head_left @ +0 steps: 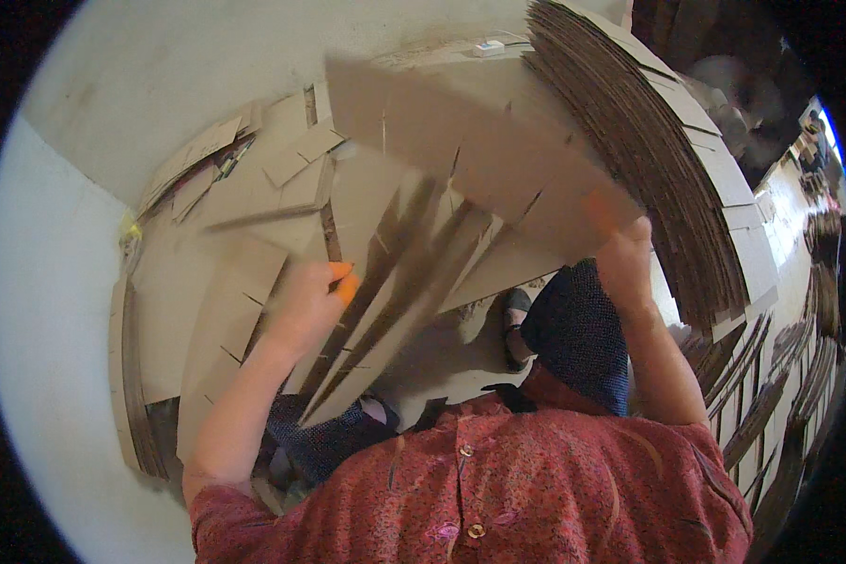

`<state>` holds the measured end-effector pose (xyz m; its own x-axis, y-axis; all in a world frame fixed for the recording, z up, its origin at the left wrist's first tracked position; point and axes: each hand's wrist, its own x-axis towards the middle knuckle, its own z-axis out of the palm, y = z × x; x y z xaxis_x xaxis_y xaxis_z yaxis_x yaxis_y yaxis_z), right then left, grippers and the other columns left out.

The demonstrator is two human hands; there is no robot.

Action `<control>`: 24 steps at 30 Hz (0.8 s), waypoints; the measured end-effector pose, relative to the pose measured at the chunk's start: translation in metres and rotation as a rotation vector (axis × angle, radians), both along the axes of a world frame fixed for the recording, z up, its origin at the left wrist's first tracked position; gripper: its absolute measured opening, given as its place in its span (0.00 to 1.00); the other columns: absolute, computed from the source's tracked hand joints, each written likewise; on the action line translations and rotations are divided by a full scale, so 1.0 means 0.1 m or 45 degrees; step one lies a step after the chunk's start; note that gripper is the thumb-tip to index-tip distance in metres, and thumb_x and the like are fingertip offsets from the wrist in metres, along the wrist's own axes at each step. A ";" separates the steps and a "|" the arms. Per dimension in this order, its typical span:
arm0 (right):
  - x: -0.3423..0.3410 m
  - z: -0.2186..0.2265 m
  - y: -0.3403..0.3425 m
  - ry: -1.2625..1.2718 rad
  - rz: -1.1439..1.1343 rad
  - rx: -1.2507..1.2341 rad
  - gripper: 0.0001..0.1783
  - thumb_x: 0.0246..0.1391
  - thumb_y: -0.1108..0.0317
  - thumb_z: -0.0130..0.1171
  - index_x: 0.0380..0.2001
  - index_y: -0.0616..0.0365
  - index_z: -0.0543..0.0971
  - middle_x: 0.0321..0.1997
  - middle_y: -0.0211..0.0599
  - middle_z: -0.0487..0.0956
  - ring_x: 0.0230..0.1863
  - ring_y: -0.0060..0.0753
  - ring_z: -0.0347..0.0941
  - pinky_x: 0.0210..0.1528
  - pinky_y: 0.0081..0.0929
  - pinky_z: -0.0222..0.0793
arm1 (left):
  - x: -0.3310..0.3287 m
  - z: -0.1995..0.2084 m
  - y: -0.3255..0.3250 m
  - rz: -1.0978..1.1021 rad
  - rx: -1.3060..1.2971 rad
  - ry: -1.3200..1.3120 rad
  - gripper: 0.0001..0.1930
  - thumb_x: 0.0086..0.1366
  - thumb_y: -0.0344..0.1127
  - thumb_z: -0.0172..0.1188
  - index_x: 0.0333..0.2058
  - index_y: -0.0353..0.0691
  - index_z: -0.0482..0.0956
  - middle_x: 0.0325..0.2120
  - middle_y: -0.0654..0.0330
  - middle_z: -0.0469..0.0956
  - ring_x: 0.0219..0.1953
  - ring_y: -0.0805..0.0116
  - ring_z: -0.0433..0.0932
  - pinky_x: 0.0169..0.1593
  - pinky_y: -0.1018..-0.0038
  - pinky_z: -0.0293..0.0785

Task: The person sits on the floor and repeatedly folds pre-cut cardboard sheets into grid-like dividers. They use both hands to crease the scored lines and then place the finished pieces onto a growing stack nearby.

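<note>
- Pale walls (54,282) close off the left side, with a short cardboard stack (122,376) standing beside them.
- Next come loose cardboard pieces (301,155) and a few pens (231,160) lying on the broad cardboard surface.
- The worker's left hand (310,299), orange covers on its fingertips, is half curled beside some slotted cardboard strips (376,287) standing fanned out; from here I can't tell whether it grips one.
- In the middle, a large cardboard sheet (470,150), blurred, slants across above the strips.
- Its lower right corner is pinched in the right hand (627,249), which shows orange at the fingers too.
- Just beyond that hand rises a tall, curving cardboard pile (649,160), and farther right, lower down, are more slotted pieces (771,404).
</note>
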<state>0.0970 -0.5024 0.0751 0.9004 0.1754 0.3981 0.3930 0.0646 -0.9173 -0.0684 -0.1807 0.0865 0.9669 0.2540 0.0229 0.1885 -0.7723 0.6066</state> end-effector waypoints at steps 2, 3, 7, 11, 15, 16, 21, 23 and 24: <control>-0.09 0.00 0.00 -0.082 -0.001 -0.214 0.12 0.56 0.73 0.57 0.43 0.64 0.79 0.37 0.25 0.81 0.39 0.18 0.72 0.42 0.20 0.68 | -0.08 0.03 0.03 -0.040 0.065 -0.003 0.10 0.59 0.31 0.56 0.31 0.27 0.77 0.21 0.41 0.74 0.22 0.53 0.74 0.28 0.64 0.66; -0.13 0.03 0.00 -0.052 0.005 -0.244 0.10 0.57 0.72 0.57 0.41 0.64 0.80 0.34 0.25 0.80 0.38 0.16 0.71 0.41 0.19 0.67 | -0.11 -0.01 0.08 -0.060 0.057 -0.061 0.09 0.57 0.30 0.57 0.29 0.27 0.76 0.22 0.39 0.73 0.24 0.48 0.75 0.29 0.63 0.67; -0.14 0.05 -0.04 -0.080 0.040 -0.238 0.09 0.57 0.71 0.57 0.39 0.63 0.80 0.32 0.23 0.79 0.35 0.15 0.69 0.38 0.19 0.66 | -0.20 -0.06 0.15 -0.020 0.227 -0.210 0.07 0.56 0.28 0.57 0.30 0.28 0.77 0.24 0.39 0.74 0.25 0.45 0.75 0.29 0.62 0.68; -0.21 0.01 -0.05 -0.113 -0.013 -0.283 0.08 0.58 0.71 0.56 0.37 0.63 0.80 0.29 0.21 0.77 0.32 0.15 0.68 0.35 0.18 0.66 | -0.24 -0.12 0.22 0.026 0.298 -0.285 0.07 0.57 0.28 0.58 0.31 0.29 0.79 0.24 0.40 0.75 0.24 0.46 0.75 0.29 0.64 0.70; -0.21 -0.09 -0.07 -0.063 0.053 -0.145 0.07 0.57 0.71 0.57 0.35 0.64 0.79 0.27 0.21 0.77 0.31 0.14 0.68 0.34 0.18 0.65 | -0.24 -0.09 0.18 0.205 0.093 -0.191 0.09 0.58 0.30 0.58 0.34 0.30 0.80 0.25 0.41 0.77 0.23 0.51 0.77 0.30 0.66 0.72; -0.20 -0.08 -0.08 -0.085 0.047 -0.221 0.07 0.57 0.71 0.57 0.36 0.64 0.79 0.26 0.21 0.77 0.30 0.15 0.68 0.33 0.19 0.66 | -0.25 -0.11 0.21 0.211 0.119 -0.144 0.10 0.59 0.31 0.58 0.37 0.29 0.79 0.26 0.45 0.78 0.25 0.58 0.76 0.31 0.68 0.71; -0.24 0.09 -0.09 -0.149 0.037 -0.377 0.08 0.56 0.71 0.57 0.36 0.65 0.79 0.27 0.26 0.79 0.30 0.15 0.69 0.33 0.20 0.67 | -0.27 -0.09 0.29 0.242 0.202 0.009 0.14 0.62 0.32 0.57 0.43 0.27 0.78 0.26 0.52 0.79 0.26 0.72 0.73 0.34 0.74 0.70; -0.21 0.01 -0.09 -0.071 0.111 -0.463 0.08 0.56 0.72 0.57 0.36 0.65 0.79 0.27 0.29 0.80 0.30 0.16 0.70 0.32 0.20 0.67 | -0.27 -0.05 0.24 0.220 0.229 -0.019 0.14 0.62 0.32 0.57 0.43 0.28 0.78 0.25 0.52 0.79 0.26 0.70 0.74 0.34 0.74 0.70; -0.19 -0.05 -0.09 -0.031 0.149 -0.506 0.08 0.56 0.72 0.57 0.36 0.65 0.79 0.27 0.30 0.80 0.30 0.16 0.70 0.32 0.20 0.68 | -0.27 -0.04 0.22 0.209 0.243 -0.033 0.14 0.62 0.32 0.57 0.43 0.28 0.78 0.25 0.51 0.80 0.26 0.69 0.74 0.34 0.74 0.70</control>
